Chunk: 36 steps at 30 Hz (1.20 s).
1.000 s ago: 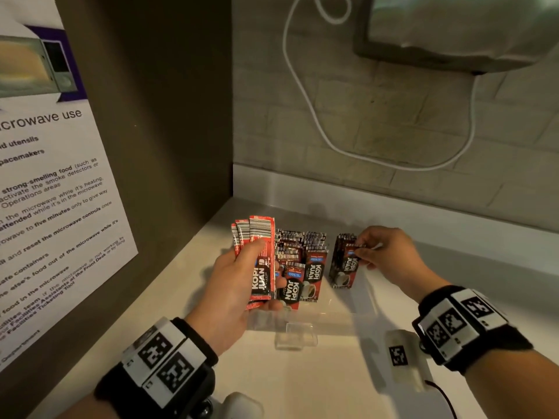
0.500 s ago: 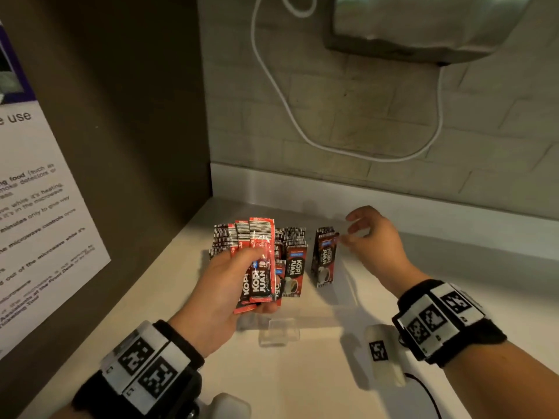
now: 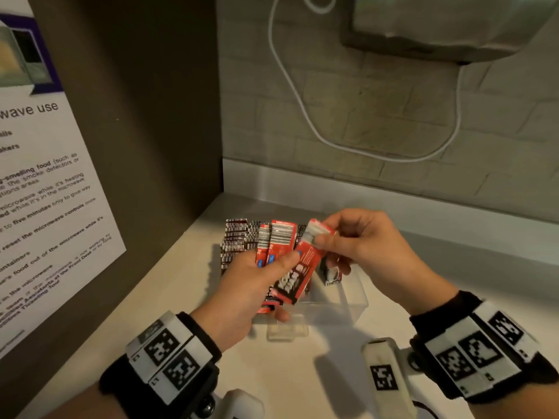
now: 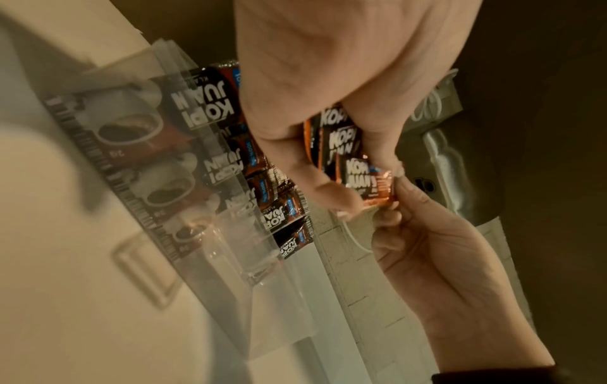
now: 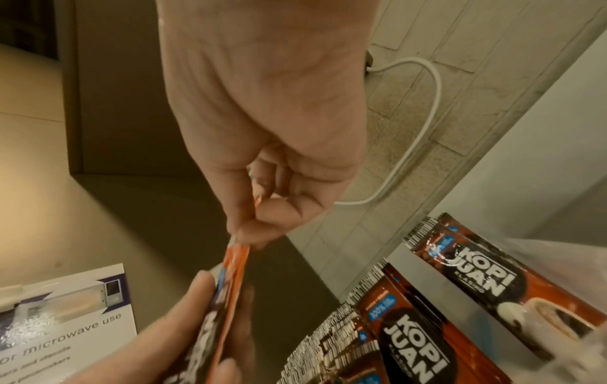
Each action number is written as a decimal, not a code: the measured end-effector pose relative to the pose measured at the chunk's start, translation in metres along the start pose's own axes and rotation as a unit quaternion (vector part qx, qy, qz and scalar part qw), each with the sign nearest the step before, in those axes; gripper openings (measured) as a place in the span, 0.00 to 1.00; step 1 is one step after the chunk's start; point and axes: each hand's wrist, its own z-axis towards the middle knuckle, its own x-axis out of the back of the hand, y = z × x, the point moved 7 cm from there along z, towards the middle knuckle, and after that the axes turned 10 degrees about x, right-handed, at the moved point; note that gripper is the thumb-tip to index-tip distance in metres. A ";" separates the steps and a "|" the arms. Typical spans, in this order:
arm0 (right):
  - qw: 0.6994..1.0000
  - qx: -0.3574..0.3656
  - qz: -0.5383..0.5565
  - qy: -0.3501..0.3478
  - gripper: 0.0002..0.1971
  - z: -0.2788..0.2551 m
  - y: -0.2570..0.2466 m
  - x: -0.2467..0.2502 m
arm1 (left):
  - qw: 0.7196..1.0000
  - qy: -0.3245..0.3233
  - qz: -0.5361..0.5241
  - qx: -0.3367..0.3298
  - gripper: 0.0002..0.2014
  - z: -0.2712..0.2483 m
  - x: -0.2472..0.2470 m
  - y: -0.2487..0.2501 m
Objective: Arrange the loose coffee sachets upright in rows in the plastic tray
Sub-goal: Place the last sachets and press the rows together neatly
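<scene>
My left hand (image 3: pixel 257 279) grips a fanned stack of red and black coffee sachets (image 3: pixel 276 243) above the near left of the clear plastic tray (image 3: pixel 348 300). My right hand (image 3: pixel 341 240) pinches the top end of the frontmost sachet (image 3: pixel 298 273) of that stack between thumb and fingers (image 5: pixel 259 228). Rows of sachets (image 3: pixel 237 240) stand upright in the tray's far left part, and a short row (image 3: pixel 332 275) stands further right. In the left wrist view the stack (image 4: pixel 341 150) shows under my left fingers, with the tray's rows (image 4: pixel 210 145) behind its clear wall.
The tray sits on a pale counter (image 3: pixel 302 373) in a corner. A dark side panel with a microwave notice (image 3: pixel 45 192) stands at the left. A tiled wall with a white cable (image 3: pixel 302 101) is behind. A small clear holder (image 3: pixel 287 331) lies before the tray.
My right hand left the short row in the tray, opened, then came left to pinch the front sachet of the stack in my left hand. The left hand stayed put.
</scene>
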 end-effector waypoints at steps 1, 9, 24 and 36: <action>0.999 0.026 0.017 0.026 0.04 0.001 -0.005 0.003 | 1.000 0.008 -0.019 0.002 0.13 0.000 0.003 0.001; 0.984 0.167 0.047 0.040 0.08 -0.013 -0.031 -0.002 | 0.986 0.089 -0.137 -0.014 0.08 0.004 0.034 0.033; 0.993 0.013 -0.072 -0.093 0.28 0.000 -0.009 -0.035 | 0.990 0.060 -0.035 -0.122 0.09 -0.006 0.008 0.046; 0.977 -0.061 -0.195 0.062 0.14 0.024 0.039 0.050 | 0.990 0.075 -0.123 0.001 0.06 -0.010 0.019 0.029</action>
